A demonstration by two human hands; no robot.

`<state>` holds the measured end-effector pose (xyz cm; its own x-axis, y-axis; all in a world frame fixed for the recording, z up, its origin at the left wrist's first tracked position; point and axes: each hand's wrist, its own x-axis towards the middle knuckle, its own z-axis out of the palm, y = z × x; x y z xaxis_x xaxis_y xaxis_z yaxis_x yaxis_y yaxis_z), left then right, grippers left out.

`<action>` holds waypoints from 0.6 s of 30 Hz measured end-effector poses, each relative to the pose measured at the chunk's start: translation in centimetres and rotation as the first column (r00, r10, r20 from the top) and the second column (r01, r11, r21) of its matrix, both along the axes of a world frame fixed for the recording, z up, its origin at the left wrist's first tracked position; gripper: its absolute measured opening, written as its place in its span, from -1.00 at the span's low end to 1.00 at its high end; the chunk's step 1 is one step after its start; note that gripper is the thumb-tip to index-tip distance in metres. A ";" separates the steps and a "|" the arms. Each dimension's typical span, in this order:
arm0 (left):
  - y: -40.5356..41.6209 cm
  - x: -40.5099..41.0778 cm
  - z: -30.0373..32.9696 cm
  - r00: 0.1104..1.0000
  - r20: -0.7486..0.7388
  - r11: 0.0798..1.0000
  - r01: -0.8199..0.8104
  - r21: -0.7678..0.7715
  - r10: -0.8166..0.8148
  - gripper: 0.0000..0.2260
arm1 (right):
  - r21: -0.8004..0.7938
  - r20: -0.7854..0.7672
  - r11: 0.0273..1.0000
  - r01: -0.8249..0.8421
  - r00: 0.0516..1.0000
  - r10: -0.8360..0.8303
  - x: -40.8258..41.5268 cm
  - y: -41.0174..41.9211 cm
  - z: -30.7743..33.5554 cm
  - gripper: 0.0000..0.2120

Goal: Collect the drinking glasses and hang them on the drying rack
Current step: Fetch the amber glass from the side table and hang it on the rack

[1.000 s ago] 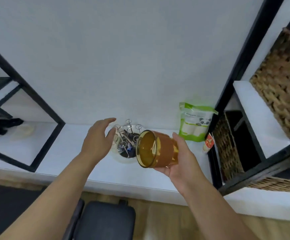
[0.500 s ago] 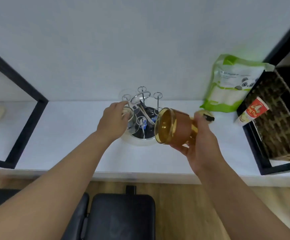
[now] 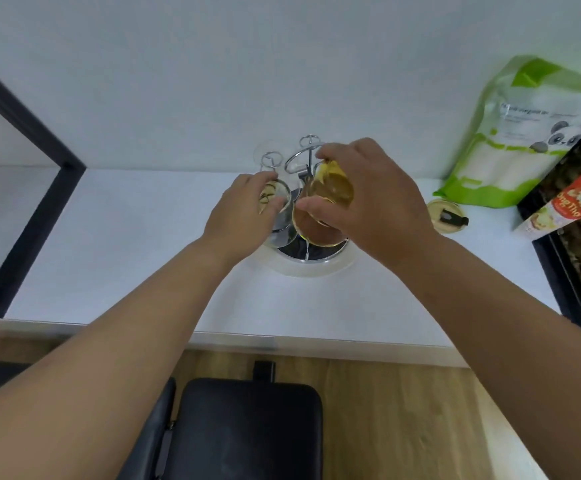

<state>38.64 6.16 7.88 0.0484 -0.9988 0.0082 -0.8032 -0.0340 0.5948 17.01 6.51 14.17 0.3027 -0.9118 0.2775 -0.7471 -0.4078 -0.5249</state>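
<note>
My right hand (image 3: 375, 199) is wrapped round the amber glass (image 3: 327, 202), thumb on the near wall and fingers (image 3: 337, 152) over the far side, mouth tipped down toward the rack (image 3: 311, 261). It feels like a light, rigid thing, but smooth and brittle, so I judge the wall near the base is the place to hold, keeping clear of the rim that must slide over a prong. A knock against the wire could chip it. My left hand (image 3: 244, 209) is closed on a clear glass (image 3: 277, 199) just beside, already over the rack's left side. Half a second ago the amber glass lay on its side, level, in front of the rack; now it is tilted mouth-down above it, and my head has dropped closer. Beyond, a wire prong (image 3: 271, 157) stands bare by the wall.
</note>
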 end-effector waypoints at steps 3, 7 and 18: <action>0.0 0.2 -0.2 1.000 -0.011 1.000 0.010 -0.011 -0.010 -0.56 | -0.024 -0.117 0.997 -0.067 0.991 0.064 0.7 -0.6 -0.2 -0.38; 0.1 0.3 -0.2 1.000 -0.016 1.000 0.020 -0.016 -0.020 -0.56 | -0.025 -0.185 0.994 -0.102 0.978 0.096 1.3 -0.8 -0.8 -0.36; 0.2 0.4 -0.1 1.000 0.000 1.000 0.026 -0.018 -0.026 -0.57 | -0.079 -0.268 0.994 -0.069 0.962 0.046 3.0 -0.8 -3.5 -0.20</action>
<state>39.01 6.33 7.76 0.0227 -0.9994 0.0260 -0.8038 -0.0028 0.5949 20.00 5.67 10.67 0.4274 -0.8667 0.2574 -0.8289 -0.4893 -0.2713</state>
